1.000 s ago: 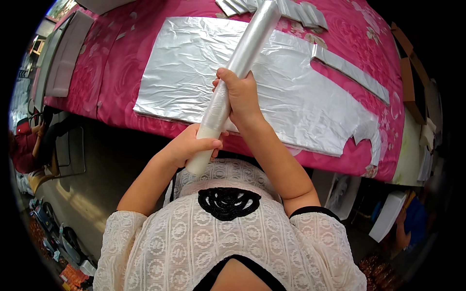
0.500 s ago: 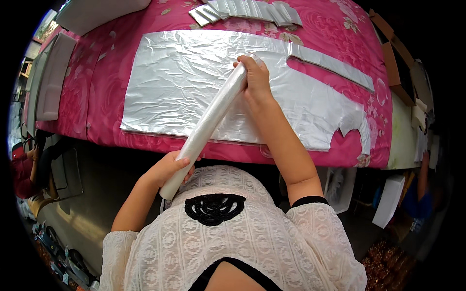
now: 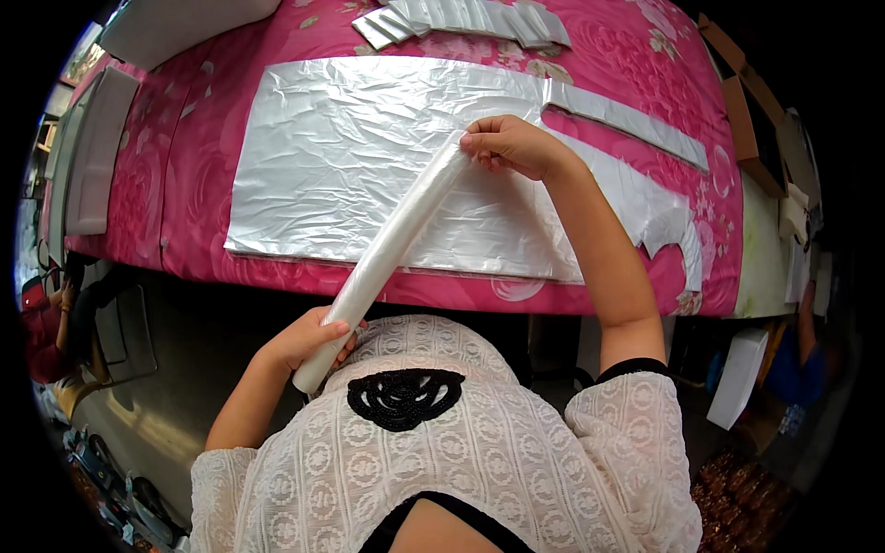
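A long tube of rolled white plastic film [image 3: 392, 244] slants across in front of me, from my waist up over the table. Near its lower end it rests in my left hand [image 3: 309, 336], whose fingers curl round it. At the far end my right hand [image 3: 507, 147] pinches the tip of the roll between thumb and fingers, the wrist bent over from the right. Beneath lies a flat stack of silvery plastic sheets [image 3: 313, 157], with cut-out curves and a long strip at its right side.
A pink floral cloth [image 3: 198, 184] covers the table. Several small folded silvery packets [image 3: 470, 18] lie in a row at the far side. White foam boxes [image 3: 97, 147] stand at the left, a brown cardboard box [image 3: 751, 138] at the right. People sit at both edges.
My right hand has gone from wrapping round the roll's far end to pinching its tip, with the elbow swung out to the right. The roll has shifted slightly down and left.
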`<state>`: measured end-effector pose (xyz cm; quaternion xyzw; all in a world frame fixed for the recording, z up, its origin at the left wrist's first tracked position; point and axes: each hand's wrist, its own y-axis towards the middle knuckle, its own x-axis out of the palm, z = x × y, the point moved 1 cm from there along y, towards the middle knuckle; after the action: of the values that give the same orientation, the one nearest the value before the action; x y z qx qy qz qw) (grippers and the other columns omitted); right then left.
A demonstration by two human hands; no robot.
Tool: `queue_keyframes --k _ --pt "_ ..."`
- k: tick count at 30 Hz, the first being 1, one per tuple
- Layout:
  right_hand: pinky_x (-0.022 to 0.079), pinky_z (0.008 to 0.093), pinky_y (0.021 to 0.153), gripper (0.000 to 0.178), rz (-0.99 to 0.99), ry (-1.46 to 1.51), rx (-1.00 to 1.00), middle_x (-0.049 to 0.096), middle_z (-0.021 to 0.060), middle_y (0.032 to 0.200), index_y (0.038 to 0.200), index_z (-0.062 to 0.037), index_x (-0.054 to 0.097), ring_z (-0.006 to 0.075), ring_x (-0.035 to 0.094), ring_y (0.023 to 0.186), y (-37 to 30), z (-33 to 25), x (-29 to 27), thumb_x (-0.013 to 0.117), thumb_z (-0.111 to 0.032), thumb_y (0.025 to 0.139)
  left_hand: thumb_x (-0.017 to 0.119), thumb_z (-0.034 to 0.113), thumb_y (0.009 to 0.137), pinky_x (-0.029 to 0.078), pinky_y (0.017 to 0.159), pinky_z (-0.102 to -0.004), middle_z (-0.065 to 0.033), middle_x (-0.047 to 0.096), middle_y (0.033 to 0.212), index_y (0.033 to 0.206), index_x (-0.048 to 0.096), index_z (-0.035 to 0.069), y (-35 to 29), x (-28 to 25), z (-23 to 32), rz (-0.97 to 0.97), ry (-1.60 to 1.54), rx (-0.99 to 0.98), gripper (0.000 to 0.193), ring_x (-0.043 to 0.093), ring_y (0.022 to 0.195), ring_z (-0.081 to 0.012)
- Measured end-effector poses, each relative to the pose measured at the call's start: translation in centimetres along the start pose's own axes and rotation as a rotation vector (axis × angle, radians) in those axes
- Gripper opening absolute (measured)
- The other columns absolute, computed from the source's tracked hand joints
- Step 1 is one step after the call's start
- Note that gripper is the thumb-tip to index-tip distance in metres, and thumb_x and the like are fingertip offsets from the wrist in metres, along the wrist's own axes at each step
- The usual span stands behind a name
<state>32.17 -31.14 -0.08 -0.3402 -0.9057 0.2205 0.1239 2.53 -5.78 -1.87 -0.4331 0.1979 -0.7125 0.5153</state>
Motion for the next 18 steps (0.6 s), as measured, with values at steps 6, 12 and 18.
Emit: queue_keyframes --k 6,12,18 --pt "0.041 0.0213 0.055 0.017 0.157 -0.08 -0.07 0.059 0.0006 0.071 0.086 -0.0032 0.065 0.0074 0.051 0.061 0.5 0.4 -0.5 0.068 -0.02 0.083 0.073 0.059 0.065 0.045 0.053 -0.0243 -0.0055 0.058 0.073 0.111 0.054 0.0 -0.1 0.1 0.7 -0.018 0.044 0.024 0.077 0.055 0.057 -0.0118" --pt "0.039 0.022 0.052 0.019 0.523 -0.16 -0.15 0.058 -0.0012 0.07 0.087 -0.0013 0.065 0.0064 0.048 0.059 0.1 1.4 -9.0 0.066 -0.02 0.085 0.075 0.044 0.07 0.048 0.06 -0.0274 -0.0077 0.061 0.078 0.108 0.055 -0.001 -0.8 -1.0 0.1 -0.042 0.151 -0.055 0.063 0.058 0.064 -0.0131" --pt "0.039 0.0212 0.052 0.018 0.83 -0.213 -0.132 0.059 -0.0013 0.071 0.09 -0.0015 0.065 0.0058 0.048 0.058 -4.9 4.7 -21.4 0.062 -0.019 0.088 0.078 0.022 0.071 0.047 0.078 -0.0283 -0.0042 0.064 0.09 0.103 0.06 0.0 -2.8 -3.8 0.5 -0.092 0.459 -0.214 0.043 0.058 0.083 -0.0122"
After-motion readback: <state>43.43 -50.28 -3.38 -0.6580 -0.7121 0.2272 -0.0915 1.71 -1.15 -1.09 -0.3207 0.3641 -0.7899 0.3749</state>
